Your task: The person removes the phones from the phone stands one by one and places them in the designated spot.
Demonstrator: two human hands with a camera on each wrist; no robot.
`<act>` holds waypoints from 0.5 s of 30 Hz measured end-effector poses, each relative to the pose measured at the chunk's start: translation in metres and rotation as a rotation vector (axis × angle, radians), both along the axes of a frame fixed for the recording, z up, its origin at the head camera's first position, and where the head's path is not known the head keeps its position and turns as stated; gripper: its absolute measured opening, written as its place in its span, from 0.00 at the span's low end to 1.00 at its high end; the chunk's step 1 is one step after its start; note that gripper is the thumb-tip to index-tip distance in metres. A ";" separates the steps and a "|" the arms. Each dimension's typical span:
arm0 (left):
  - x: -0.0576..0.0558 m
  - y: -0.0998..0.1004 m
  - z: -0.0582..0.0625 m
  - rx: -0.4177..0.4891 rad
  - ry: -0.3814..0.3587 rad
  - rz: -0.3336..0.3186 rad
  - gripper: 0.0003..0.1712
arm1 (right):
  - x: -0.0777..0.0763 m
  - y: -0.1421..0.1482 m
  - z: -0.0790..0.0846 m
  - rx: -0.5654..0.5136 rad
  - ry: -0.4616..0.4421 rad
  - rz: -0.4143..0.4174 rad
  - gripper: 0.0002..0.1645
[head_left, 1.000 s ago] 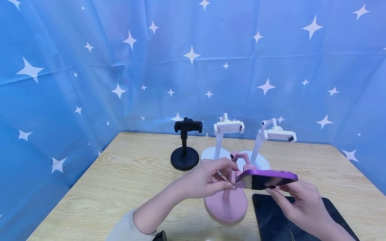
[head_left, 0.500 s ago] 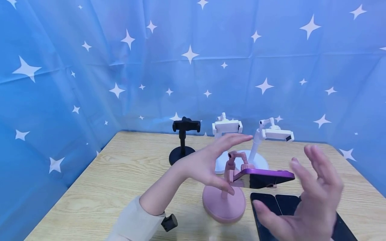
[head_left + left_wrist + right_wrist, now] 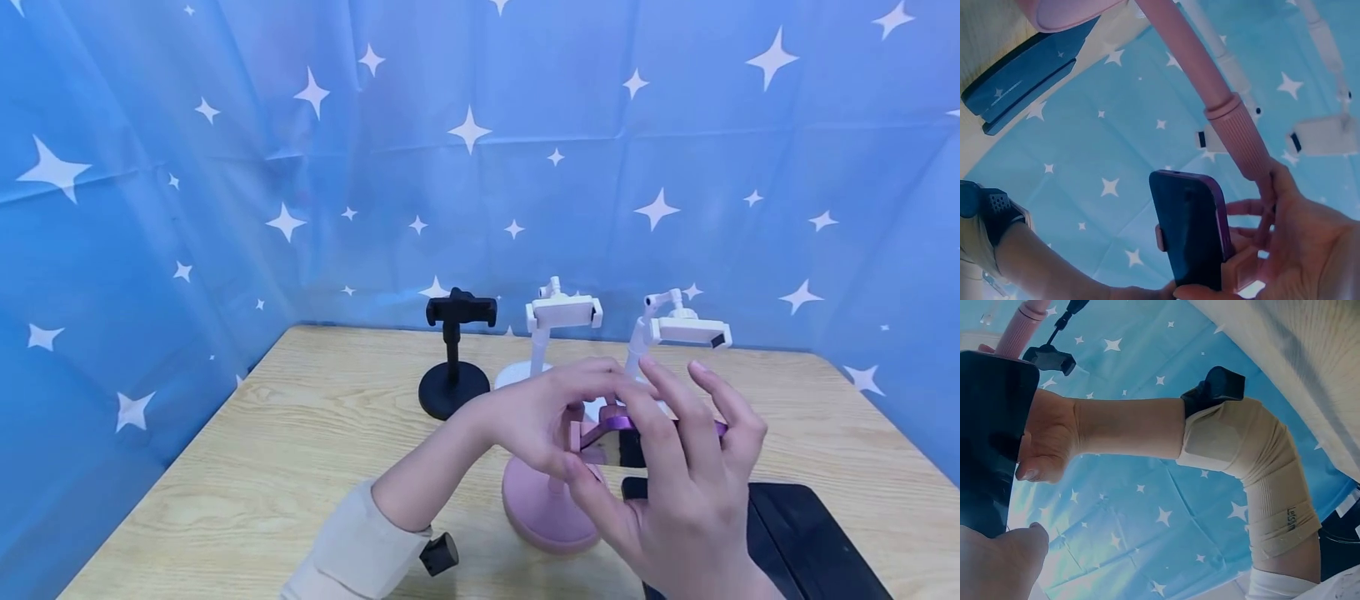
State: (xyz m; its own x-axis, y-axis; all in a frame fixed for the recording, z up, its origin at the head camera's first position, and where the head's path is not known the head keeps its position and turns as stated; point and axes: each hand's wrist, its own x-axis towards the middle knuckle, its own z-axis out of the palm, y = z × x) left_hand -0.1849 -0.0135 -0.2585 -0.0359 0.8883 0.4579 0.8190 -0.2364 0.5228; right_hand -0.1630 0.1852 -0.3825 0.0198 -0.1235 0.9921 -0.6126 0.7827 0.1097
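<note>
A purple-edged smartphone (image 3: 1188,228) sits sideways in the clamp of a pink phone stand (image 3: 551,508), raised above its round base. My left hand (image 3: 536,417) curves round the clamp's left end, its fingers behind the phone near the stand's pink neck (image 3: 1244,137). My right hand (image 3: 686,475) grips across the phone from the front, its thumb (image 3: 1019,550) at the edge of the dark screen. In the head view its fingers cover most of the phone and overlap the left fingertips.
Behind stand a black phone stand (image 3: 453,387) and two white phone stands, one with its clamp (image 3: 562,312) mid-table and another clamp (image 3: 690,332) to the right. Dark flat devices (image 3: 810,533) lie at the right front of the wooden table (image 3: 262,450). A starry blue curtain (image 3: 420,167) surrounds it.
Both hands let go of the phone and clamp and spread apart half a second ago. Now the left hand is back round the clamp, and the right has moved left over the phone.
</note>
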 end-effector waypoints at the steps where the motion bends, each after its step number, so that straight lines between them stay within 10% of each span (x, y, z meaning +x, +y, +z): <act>1: -0.001 0.001 -0.001 0.011 0.002 -0.013 0.31 | 0.001 -0.003 0.004 0.002 0.021 -0.011 0.54; 15: -0.008 -0.001 -0.004 0.047 -0.007 -0.044 0.29 | 0.068 -0.081 0.121 -0.014 0.057 -0.193 0.32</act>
